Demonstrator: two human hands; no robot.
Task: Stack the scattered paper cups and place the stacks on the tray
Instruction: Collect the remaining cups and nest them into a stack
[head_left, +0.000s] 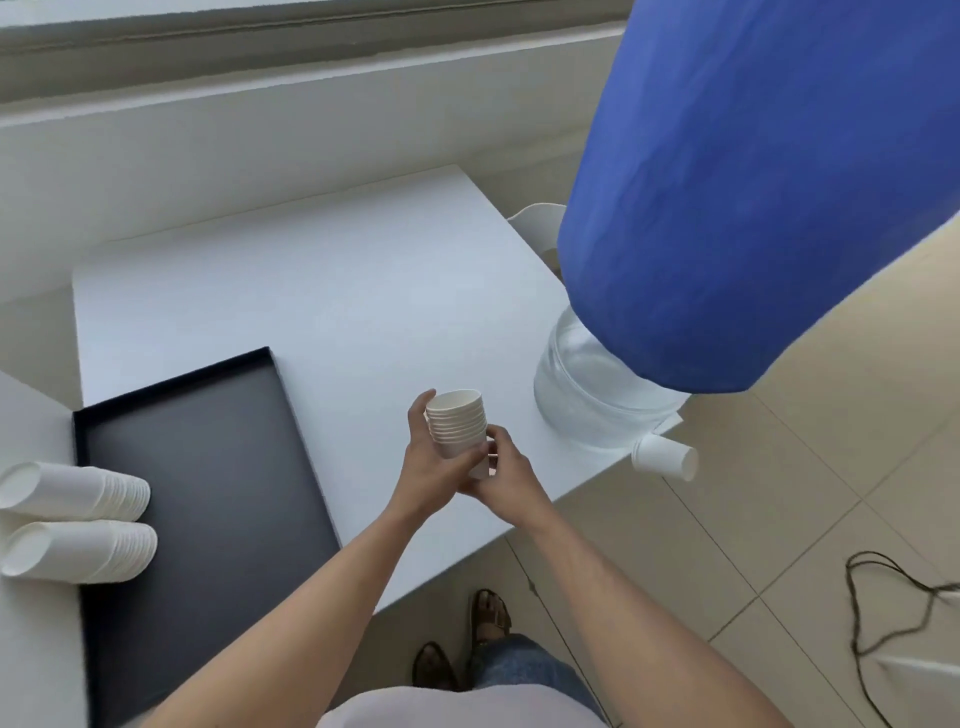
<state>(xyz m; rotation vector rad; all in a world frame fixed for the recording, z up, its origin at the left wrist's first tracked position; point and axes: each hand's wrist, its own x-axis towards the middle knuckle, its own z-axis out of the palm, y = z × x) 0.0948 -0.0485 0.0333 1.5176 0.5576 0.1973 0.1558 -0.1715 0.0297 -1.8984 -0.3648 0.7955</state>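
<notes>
A stack of several white paper cups (458, 422) stands upright over the white table, mouth up. My left hand (431, 457) wraps its left side and my right hand (506, 470) grips its lower right, where another cup partly shows. A single white cup (665, 457) lies on its side at the table's right corner. The black tray (218, 467) lies to the left, with two stacks of cups (78, 519) lying sideways across its left rim.
A clear water jug (587, 395) under a blue cloth cover (753, 182) stands at the table's right edge. A white chair (537, 228) sits behind it. A dark cord (883, 613) lies on the tiled floor. My sandalled feet show below the table edge.
</notes>
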